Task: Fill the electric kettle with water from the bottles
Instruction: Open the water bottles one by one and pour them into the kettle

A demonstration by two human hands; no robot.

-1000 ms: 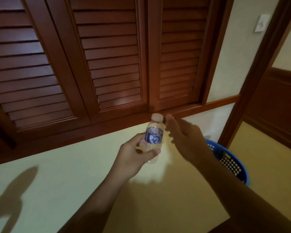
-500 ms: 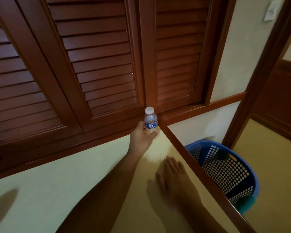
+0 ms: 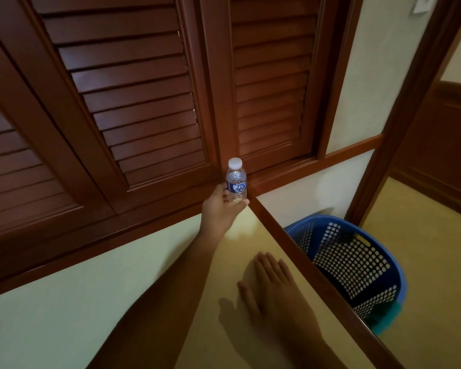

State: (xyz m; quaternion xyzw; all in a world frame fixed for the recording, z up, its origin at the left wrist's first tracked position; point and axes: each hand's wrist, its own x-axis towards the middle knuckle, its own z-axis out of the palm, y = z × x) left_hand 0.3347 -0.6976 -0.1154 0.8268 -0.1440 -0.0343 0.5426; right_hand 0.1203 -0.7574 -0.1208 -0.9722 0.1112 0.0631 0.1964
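Fingers (image 3: 225, 194) of left hand (image 3: 220, 209) clamped round lower half of small water bottle (image 3: 236, 181). Upright, white cap on, blue label facing camera, at far right corner of pale counter (image 3: 133, 283), just in front of dark louvred shutters (image 3: 149, 102). Right hand (image 3: 272, 283) flat on counter nearer the front, fingers together and stretched out, gripping nothing, near wooden right edge. Blue perforated basket (image 3: 357, 262) on floor beyond that edge.
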